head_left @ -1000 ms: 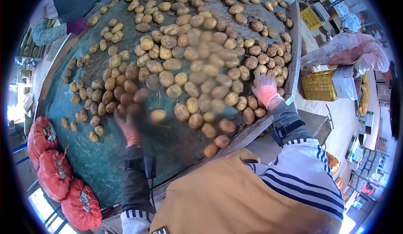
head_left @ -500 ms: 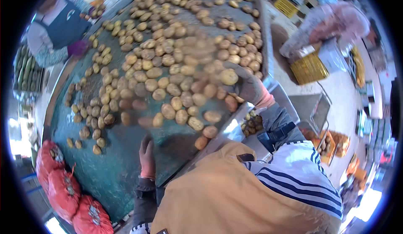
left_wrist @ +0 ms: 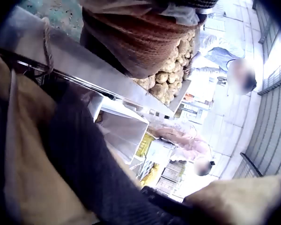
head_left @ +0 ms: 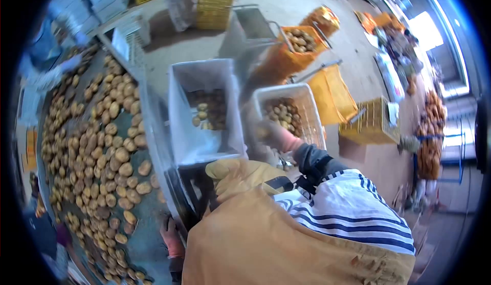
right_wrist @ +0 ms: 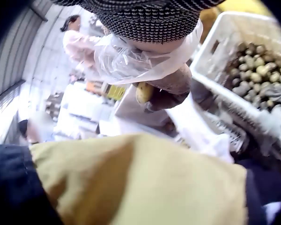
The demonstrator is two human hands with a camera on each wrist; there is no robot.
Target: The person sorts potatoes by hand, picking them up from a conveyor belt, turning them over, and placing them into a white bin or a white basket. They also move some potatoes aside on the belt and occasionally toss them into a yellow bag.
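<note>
My right hand (head_left: pixel 279 135), in a glove, holds a potato (right_wrist: pixel 144 92), best seen in the right wrist view. In the head view this hand is blurred and overlaps the near left side of a white basket (head_left: pixel 318 131) with small potatoes inside. Left of it stands a white-lined box (head_left: pixel 176 88) with some potatoes at the bottom. My gloved left hand (head_left: pixel 171 235) is low by the near edge of the sorting table (head_left: pixel 153 131), with no potato showing in it. Many potatoes (head_left: pixel 105 167) lie spread over the green tabletop.
Beyond the containers stand a grey cart (head_left: pixel 255 24), an orange sack of potatoes (head_left: pixel 302 42) and a yellow crate (head_left: pixel 371 121). The table's raised metal rim (head_left: pixel 158 157) runs beside my body. Other people are at the table's far side.
The head view has swung right, from the table to the floor containers. My right hand has carried a potato off the table to the white basket. My left hand stays near the table edge.
</note>
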